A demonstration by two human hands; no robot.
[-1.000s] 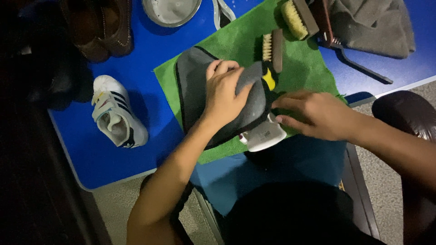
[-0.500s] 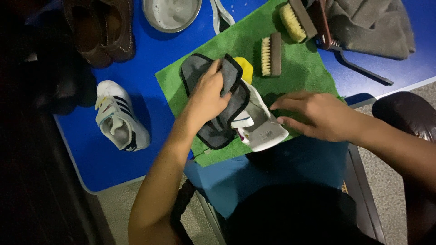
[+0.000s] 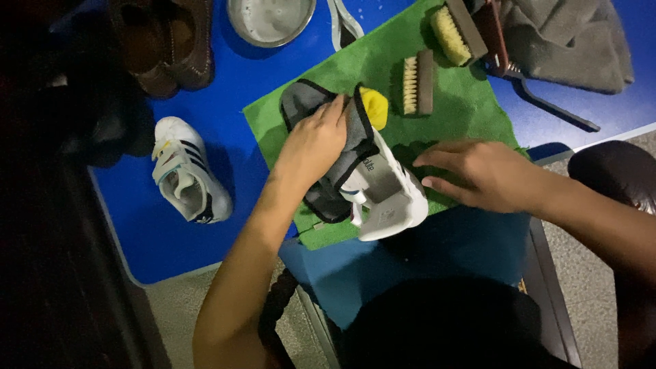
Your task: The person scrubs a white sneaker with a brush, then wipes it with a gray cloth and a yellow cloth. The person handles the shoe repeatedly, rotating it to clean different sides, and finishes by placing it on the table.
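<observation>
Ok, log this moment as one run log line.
left hand: pressing grey cloth on white shoe | right hand: flat beside shoe | surface: green mat

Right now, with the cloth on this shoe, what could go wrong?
1. The shoe overhangs the green mat's near edge, and the right hand seems only to rest beside it; a hard push from the left hand with the cloth might tip it off the table.
2. The brush lies just past the shoe's yellow toe; a long wipe could knock it.
3. The bowl of cloudy liquid stands close behind the left hand and could spill if bumped.
</observation>
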